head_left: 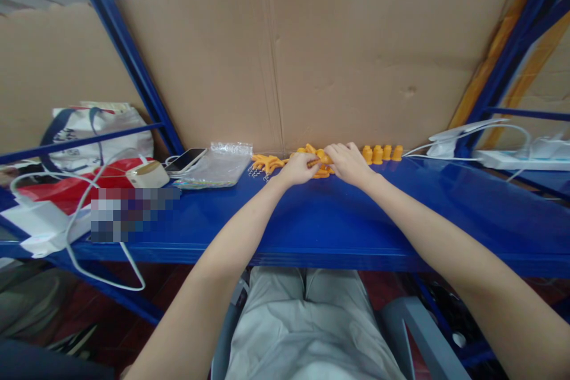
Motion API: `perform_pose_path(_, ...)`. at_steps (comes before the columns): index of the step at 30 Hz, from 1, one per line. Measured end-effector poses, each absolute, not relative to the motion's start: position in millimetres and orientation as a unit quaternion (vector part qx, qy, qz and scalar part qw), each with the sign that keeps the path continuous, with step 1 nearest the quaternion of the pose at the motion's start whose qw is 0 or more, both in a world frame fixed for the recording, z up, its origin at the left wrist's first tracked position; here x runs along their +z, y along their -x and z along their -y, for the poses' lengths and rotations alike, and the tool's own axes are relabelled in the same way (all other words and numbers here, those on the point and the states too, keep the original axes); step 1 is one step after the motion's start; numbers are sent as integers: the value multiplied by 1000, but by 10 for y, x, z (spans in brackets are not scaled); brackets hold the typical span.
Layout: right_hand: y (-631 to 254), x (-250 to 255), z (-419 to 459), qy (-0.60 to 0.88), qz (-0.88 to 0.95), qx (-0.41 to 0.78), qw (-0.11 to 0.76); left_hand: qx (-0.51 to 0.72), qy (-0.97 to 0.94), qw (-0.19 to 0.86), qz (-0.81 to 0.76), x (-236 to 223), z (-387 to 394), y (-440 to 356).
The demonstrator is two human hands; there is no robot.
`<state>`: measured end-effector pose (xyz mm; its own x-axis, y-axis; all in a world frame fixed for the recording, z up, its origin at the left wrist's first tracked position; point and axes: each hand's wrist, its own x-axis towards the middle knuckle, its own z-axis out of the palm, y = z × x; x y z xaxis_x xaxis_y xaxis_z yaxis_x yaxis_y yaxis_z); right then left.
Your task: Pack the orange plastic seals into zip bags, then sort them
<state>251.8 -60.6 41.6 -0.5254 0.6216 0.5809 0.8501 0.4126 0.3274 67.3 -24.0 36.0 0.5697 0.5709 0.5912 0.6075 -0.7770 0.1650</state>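
My left hand (pixel 299 170) is closed, its fingertips pinching a small yellow-orange plastic piece (pixel 314 162) near the back of the blue shelf. Close by on the right, my right hand (pixel 350 163) curls over the same area, its fingers closed on yellow-orange plastic; the exact shape is hidden. More loose yellow-orange parts (pixel 321 173) lie under and behind both hands. To the left is a pile of corkscrews (pixel 267 164) with orange handles and silvery spiral tips. Several yellow bell-shaped caps (pixel 378 154) stand upright in a row to the right.
A clear plastic bag stack (pixel 218 166) and a phone (pixel 187 160) lie left of the corkscrews. Chargers with white cables (pixel 73 219) and a tote bag (pixel 102 130) crowd the far left. Cardboard (pixel 333 59) closes the back. A white power strip (pixel 512 159) sits at right.
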Motion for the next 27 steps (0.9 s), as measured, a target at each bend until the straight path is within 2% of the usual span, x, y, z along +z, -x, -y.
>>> perform_pose_path(13, -2609, 372, 551, 425, 859, -230, 169, -261, 911, 113, 299, 382, 252, -604)
perform_pose_path(19, -2587, 445, 598, 445, 839, -265, 169, -260, 905, 126, 313, 390, 253, -598)
perform_pose_path(23, -2815, 447, 499, 515, 785, -279, 203, -267, 881, 124, 370, 386, 190, -493)
perform_pose_path(27, -3247, 408, 347, 657, 673, -224, 255, -273, 849, 101, 440, 356, 87, -321)
